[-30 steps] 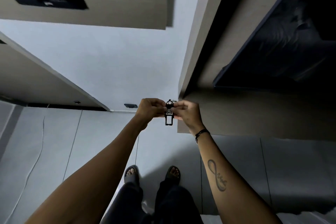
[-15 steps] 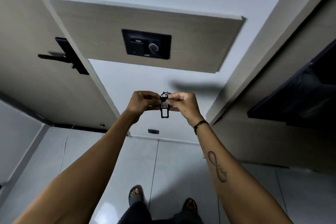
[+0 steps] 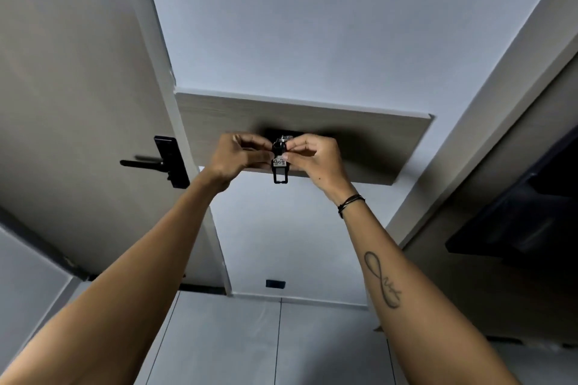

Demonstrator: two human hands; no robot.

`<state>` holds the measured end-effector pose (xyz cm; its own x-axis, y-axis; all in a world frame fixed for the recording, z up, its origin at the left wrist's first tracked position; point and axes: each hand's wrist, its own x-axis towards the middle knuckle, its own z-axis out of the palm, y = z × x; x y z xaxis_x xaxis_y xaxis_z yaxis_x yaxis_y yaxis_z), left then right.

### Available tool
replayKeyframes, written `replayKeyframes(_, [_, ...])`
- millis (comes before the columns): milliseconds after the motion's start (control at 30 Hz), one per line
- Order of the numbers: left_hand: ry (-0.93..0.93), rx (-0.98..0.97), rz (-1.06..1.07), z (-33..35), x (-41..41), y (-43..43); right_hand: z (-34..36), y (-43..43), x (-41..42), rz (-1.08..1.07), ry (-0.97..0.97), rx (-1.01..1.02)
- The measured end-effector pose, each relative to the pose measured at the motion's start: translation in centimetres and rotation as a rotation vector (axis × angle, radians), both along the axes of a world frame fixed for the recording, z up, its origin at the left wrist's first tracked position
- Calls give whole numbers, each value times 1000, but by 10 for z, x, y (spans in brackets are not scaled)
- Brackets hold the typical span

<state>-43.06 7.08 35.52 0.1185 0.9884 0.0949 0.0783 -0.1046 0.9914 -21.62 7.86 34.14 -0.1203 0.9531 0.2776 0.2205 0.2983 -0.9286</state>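
Both my hands are raised in front of me, pinching a small black key tag (image 3: 280, 166) with a white handwritten label and a metal ring on top. My left hand (image 3: 239, 155) grips it from the left with curled fingers. From the right, my right hand (image 3: 314, 156) pinches its upper part by the ring. The tag's open black frame hangs below my fingers. Behind my hands is a wood-grain wall panel (image 3: 369, 141); a dark fixture on it is mostly hidden by my hands.
A pale door (image 3: 78, 122) with a black lever handle and lock plate (image 3: 167, 161) stands at the left. A dark screen (image 3: 525, 212) is mounted on the right wall. A small black socket (image 3: 275, 283) sits low on the white wall. Grey tiled floor lies below.
The view has tilted upward: my feet have left the frame and the wood panel has dropped behind my hands, hiding its dark fixture. Both hands keep the same grip on the tag.
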Motion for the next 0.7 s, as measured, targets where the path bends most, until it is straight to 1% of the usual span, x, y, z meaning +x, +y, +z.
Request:
replayKeyframes(133, [32, 87, -8, 27, 3, 18, 27, 20, -1, -52, -35, 71])
replayKeyframes(300, [82, 179, 6, 49, 15, 40, 46, 36, -1, -109, -21, 89])
replayKeyframes(467, [91, 182, 28, 51, 17, 50, 49, 44, 2, -121, 14, 51])
replayKeyframes(700, [88, 190, 76, 45, 20, 49, 45, 45, 0, -171, 7, 70])
